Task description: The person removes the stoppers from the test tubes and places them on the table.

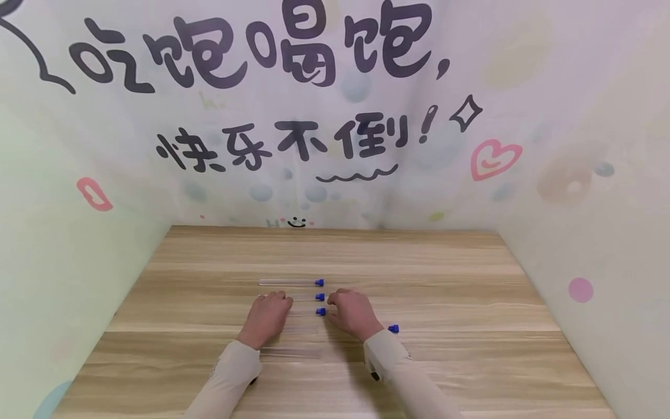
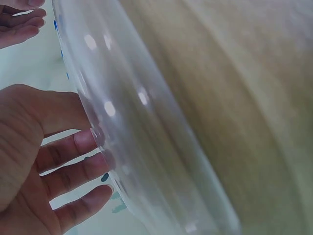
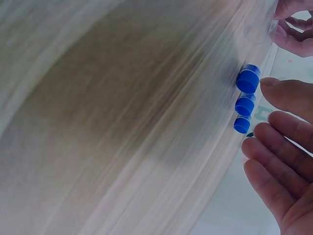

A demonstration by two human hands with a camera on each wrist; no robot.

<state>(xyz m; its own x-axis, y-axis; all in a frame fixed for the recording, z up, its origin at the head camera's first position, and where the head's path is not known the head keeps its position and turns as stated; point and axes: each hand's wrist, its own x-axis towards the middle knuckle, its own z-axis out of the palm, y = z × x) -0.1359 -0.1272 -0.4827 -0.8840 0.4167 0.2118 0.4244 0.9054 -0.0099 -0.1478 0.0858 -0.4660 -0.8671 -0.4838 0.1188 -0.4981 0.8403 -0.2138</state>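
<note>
Three clear tubes with blue caps lie side by side on the table; the far tube (image 1: 288, 283) shows whole, its cap to the right. My left hand (image 1: 267, 317) is over the left ends of the nearer two, partly hiding them. Its fingers are apart and loosely bent; whether they touch a tube I cannot tell. An uncapped clear tube (image 2: 146, 112) crosses the left wrist view up close. My right hand (image 1: 353, 313) is just right of the blue caps (image 3: 248, 79), fingers loosely bent, holding nothing. Closer to me lies an uncapped tube (image 1: 290, 352).
A loose blue piece (image 1: 394, 329), apparently a cap, lies beside my right wrist, partly hidden by it. The wood-grain table (image 1: 460, 279) is bordered by printed walls at the back and both sides.
</note>
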